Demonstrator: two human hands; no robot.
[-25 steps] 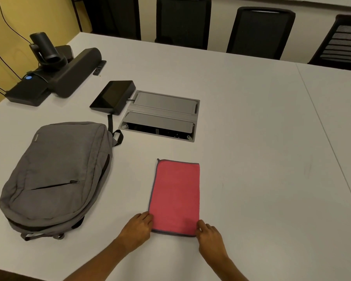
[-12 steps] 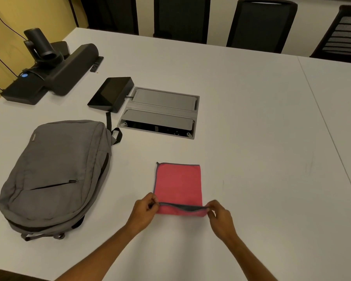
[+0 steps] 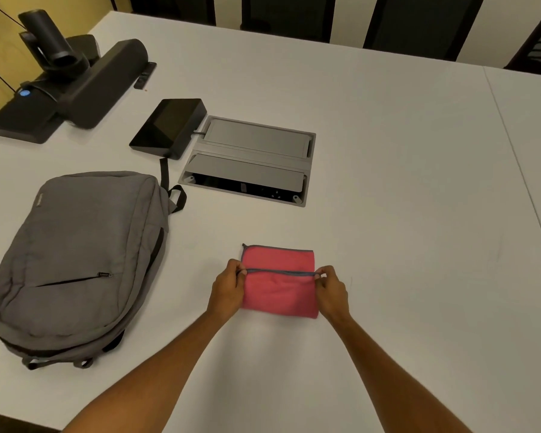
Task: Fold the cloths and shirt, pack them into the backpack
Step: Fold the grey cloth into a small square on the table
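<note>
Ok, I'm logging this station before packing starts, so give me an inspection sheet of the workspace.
Surface: white table, seam at right.
Job's things: pink cloth being folded, near edge lifted toward far edge; grey backpack lying flat at left; no shirt seen.
Clutter: touch panel, conference camera bar, remote, cable box with near flap open.
Hands: left hand and right hand each pinch a corner of the cloth.
Cables: black wires on the yellow wall.
Surroundings: black chairs behind the table.

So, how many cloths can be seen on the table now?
1: a red cloth near the table's front edge, right of the grey backpack, pinched by both hands. Others may be hidden or out of view.
</note>
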